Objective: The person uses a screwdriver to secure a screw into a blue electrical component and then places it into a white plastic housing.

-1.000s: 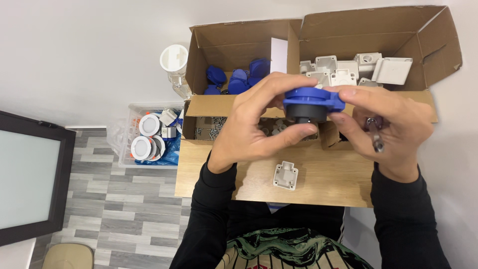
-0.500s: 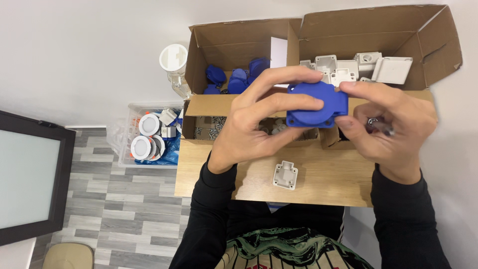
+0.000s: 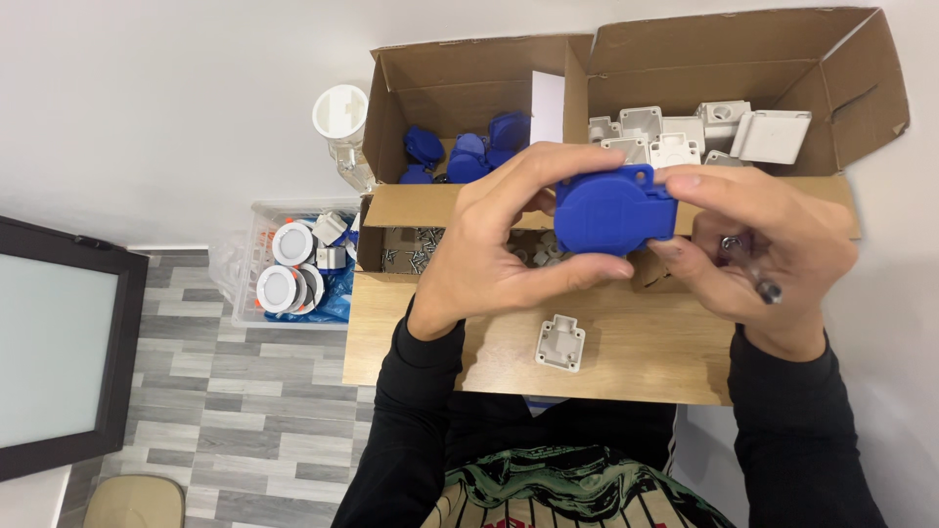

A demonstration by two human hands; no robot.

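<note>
Both my hands hold a blue plastic socket cover (image 3: pixel 614 208) up above a cardboard box flap (image 3: pixel 626 342). My left hand (image 3: pixel 494 244) grips it from the left with thumb below and fingers over its top edge. My right hand (image 3: pixel 758 249) pinches its right side and also has a small dark screwdriver (image 3: pixel 763 286) tucked in the palm. A small white square part (image 3: pixel 560 343) lies on the flap below my hands.
The open cardboard box (image 3: pixel 469 68) holds blue covers (image 3: pixel 468 156) on the left, white housings (image 3: pixel 704 132) on the right and loose screws (image 3: pixel 411 249) in a near section. A clear bin (image 3: pixel 256 220) of round white fittings stands on the grey floor at left, by a dark-framed panel (image 3: pixel 59 342).
The blue cover has been tilted up so its broad face turns toward me, and it has shifted slightly lower and left between my hands.
</note>
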